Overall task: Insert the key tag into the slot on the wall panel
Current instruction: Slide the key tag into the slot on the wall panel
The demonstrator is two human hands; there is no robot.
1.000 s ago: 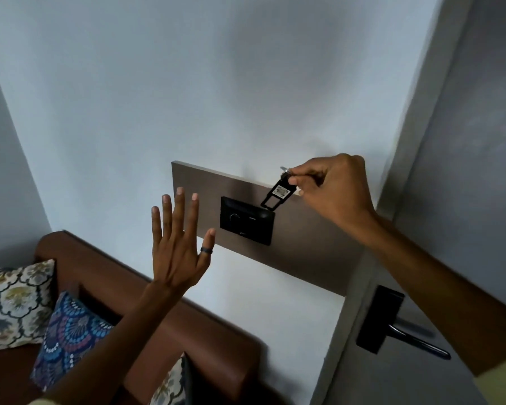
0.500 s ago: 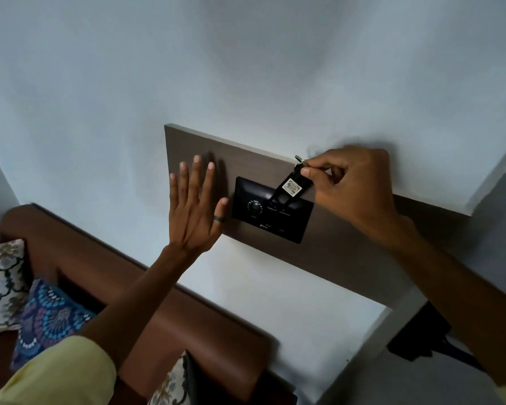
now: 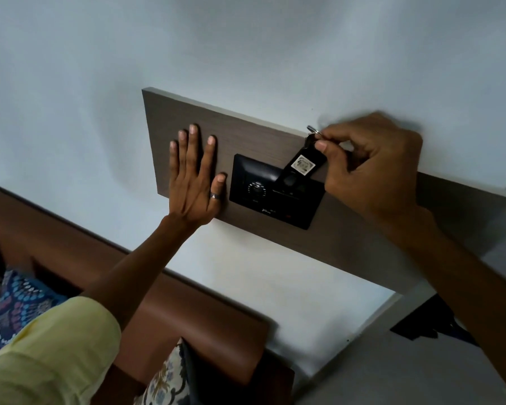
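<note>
Pale blue walls frame one wooden panel [image 3: 362, 238] carrying one black switch plate [image 3: 257, 197]. One black key tag [image 3: 300, 168], tilted, has its lower end at the plate's slot [image 3: 287, 192], pinched at its top by the right hand [image 3: 368, 171]. Left hand [image 3: 193, 179] lies flat, fingers spread, on the panel beside the plate. Below, a brown headboard [image 3: 187, 311] and patterned cushions [image 3: 18, 299].

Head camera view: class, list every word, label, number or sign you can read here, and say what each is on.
None can be read.
Key tag: pale square sticker, markings too blurred to read.
Black wall panel: small pale mark near its lower edge, too small to read.
Dial: ticks only, no legible numbers.
</note>
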